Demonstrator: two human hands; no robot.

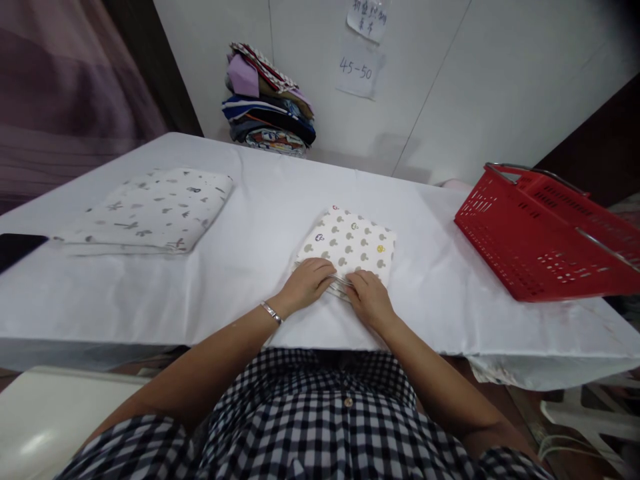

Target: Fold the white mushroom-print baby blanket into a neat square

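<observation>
A folded white cloth with grey mushroom-like prints and a few coloured ones lies in front of me on the table. My left hand grips its near left edge, fingers curled over the top. At the near right edge, my right hand holds the same cloth with bent fingers. Several stacked layers show between the two hands. Both thumbs are mostly hidden. To the left, apart from my hands, lies another folded white cloth with scattered grey prints.
The table has a white cover. A red plastic basket with metal handles stands at the right. Behind the far edge is a pile of folded fabrics by the wall. A dark flat object sits at the left edge.
</observation>
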